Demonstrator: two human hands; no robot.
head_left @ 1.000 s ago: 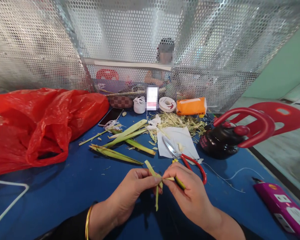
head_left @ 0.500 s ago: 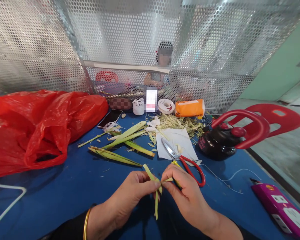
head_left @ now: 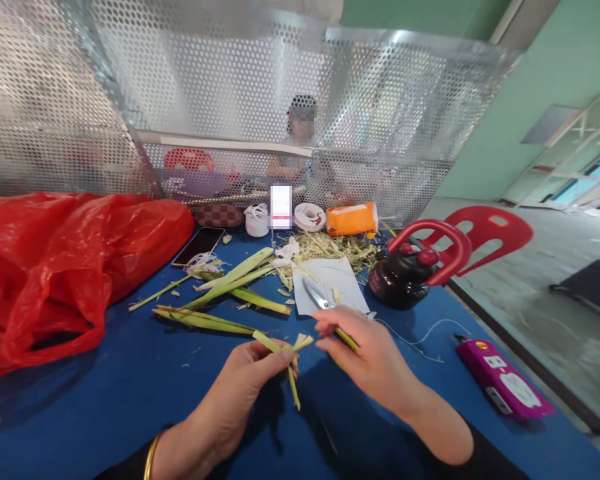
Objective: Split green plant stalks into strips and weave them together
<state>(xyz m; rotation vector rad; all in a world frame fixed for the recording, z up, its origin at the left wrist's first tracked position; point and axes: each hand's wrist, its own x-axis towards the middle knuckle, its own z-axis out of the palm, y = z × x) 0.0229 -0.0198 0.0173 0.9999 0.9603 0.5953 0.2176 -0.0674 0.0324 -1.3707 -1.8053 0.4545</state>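
My left hand (head_left: 253, 377) is closed, pinching folded pale green leaf strips (head_left: 293, 387) between thumb and fingers; their ends cross and stick out. Just to the right, my right hand (head_left: 375, 360) is closed around a thin yellow tool (head_left: 347, 340), mostly hidden in the palm, so its kind is unclear. The right fingertips are apart from the strips. Behind that hand lie scissors (head_left: 320, 297), their red handles covered by it, with the blades on white paper (head_left: 350, 283). Longer green leaf stalks (head_left: 230, 283) lie beyond my left hand.
A red plastic bag (head_left: 80, 267) fills the left side. At the back are dry leaf scraps (head_left: 330, 248), a phone (head_left: 200, 247), a tape roll (head_left: 310, 217) and an orange pack (head_left: 353, 219). A black kettle (head_left: 400, 283) and purple power strip (head_left: 503, 380) stand right. A person sits behind the perforated screen.
My right hand has drawn away from the leaf strips and now covers the scissors' handles. My left hand still pinches the strips. The view has swung to the right.
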